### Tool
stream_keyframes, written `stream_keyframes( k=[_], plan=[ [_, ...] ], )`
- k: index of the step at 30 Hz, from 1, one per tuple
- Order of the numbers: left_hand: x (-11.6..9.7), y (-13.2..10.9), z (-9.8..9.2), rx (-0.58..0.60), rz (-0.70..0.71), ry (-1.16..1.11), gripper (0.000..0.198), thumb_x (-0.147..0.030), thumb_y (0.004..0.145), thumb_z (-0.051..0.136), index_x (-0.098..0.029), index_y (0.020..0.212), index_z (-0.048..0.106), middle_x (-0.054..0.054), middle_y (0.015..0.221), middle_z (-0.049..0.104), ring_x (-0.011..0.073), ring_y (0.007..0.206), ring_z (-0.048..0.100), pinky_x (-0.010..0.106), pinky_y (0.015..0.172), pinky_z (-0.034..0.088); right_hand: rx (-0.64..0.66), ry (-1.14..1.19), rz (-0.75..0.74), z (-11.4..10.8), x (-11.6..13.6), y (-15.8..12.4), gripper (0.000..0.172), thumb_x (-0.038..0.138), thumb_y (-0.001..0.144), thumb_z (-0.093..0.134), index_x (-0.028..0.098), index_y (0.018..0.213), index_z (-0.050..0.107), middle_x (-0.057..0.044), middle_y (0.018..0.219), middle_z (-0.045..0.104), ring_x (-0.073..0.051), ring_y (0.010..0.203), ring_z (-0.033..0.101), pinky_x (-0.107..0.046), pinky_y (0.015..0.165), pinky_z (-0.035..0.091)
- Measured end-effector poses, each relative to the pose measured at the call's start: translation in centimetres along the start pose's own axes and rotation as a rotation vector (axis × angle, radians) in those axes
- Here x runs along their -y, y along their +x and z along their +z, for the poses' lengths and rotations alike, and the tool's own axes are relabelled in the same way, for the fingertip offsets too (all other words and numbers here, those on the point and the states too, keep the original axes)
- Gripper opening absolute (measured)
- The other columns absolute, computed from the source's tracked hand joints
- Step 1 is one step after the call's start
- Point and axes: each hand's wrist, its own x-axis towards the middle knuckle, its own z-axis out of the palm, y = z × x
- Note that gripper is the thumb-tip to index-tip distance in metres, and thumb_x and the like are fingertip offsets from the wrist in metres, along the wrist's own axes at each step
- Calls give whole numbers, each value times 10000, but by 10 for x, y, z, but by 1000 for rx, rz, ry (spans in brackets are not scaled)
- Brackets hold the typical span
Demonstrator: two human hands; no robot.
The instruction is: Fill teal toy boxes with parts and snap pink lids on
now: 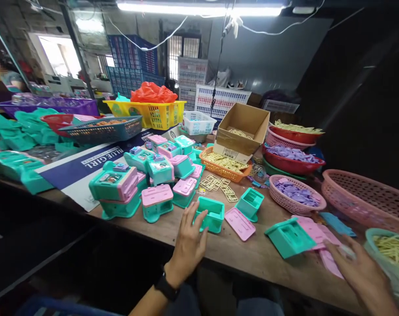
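My left hand point(189, 237), a dark watch on its wrist, has its fingers apart at the left side of an open-topped teal plastic box point(215, 207). The fingertips seem to touch the box, but I see no firm grip. My right hand point(359, 265), somewhat blurred, stretches spread fingers over flat pink plastic panels point(331, 262) at the right; whether it touches them is unclear. Beside those panels lies a tilted teal box point(290, 239). Between the hands are another open teal box point(250, 202) and a single slotted pink panel point(240, 224).
Teal boxes with pink lids point(157, 197) are piled at left. Yellow frame pieces point(215, 182) lie before an orange basket point(240, 175) and a cardboard box point(244, 120). Baskets of purple parts point(294, 193) and a green-rimmed bowl of yellow pieces point(393, 250) stand at right. The table's front edge is close.
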Motion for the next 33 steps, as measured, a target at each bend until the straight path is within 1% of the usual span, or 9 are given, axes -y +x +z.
stream_keyframes(
  k=[3,7,10,13,18,22,27,30,33],
  plan=[
    [18,7,9,51,-29,10,450,-133,959,570,-183,1404,519,190,1586,399,342,1505,362,629,1184,411,-2,44,-70,-1,54,-20,626,715,637,508,257,1010,715,-162,1149,707,-416,969,679,-575,887,554],
    [25,5,21,78,-37,4,325,-153,963,575,-173,1285,609,191,1524,464,352,1451,432,637,1144,453,255,103,-342,26,127,-23,565,686,756,483,242,1001,733,-119,1145,731,-353,1088,672,-483,917,560],
    [20,-3,27,27,-79,6,293,-163,984,540,-210,1263,616,162,1465,514,326,1356,529,584,1062,544,479,-86,-569,68,171,-6,538,524,908,408,166,1164,717,-144,1267,692,-316,1191,638,-462,1028,503],
    [13,-10,29,-5,-94,14,325,-174,985,532,-238,1297,597,142,1395,563,303,1244,604,514,957,613,577,-211,-654,122,211,15,432,336,963,452,123,1263,678,-169,1325,657,-319,1239,605,-469,1065,457],
    [7,-9,26,-57,-118,-2,446,-273,974,603,-248,1413,529,154,1471,508,317,1282,571,499,1002,585,755,-296,-768,206,265,32,195,256,940,666,129,1084,701,-136,1192,693,-290,1163,618,-468,1053,440],
    [8,12,15,-92,-144,-98,364,-208,989,578,-247,1350,559,126,1382,571,251,1246,595,409,1009,575,847,-338,-786,243,279,29,219,340,895,771,149,923,666,-75,1079,678,-267,1096,608,-491,1048,426],
    [15,44,14,-81,-213,-243,246,-156,984,549,-227,1206,628,73,1134,687,206,1082,655,365,932,587,846,-240,-698,248,277,39,149,232,878,709,169,800,599,-41,884,641,-238,937,605,-400,899,462],
    [23,58,27,-64,-263,-283,313,-186,971,551,-207,1273,631,99,1219,697,241,1175,647,445,1025,561,922,-46,-692,224,275,46,154,224,871,605,192,724,568,-27,732,605,-218,809,593,-325,769,448],
    [29,74,40,-64,-428,-390,431,-308,945,617,-180,1357,617,140,1353,662,286,1288,609,507,1130,490,1053,181,-723,185,272,41,213,378,886,566,193,782,590,-25,753,612,-194,754,571,-287,685,446]
  ],
)
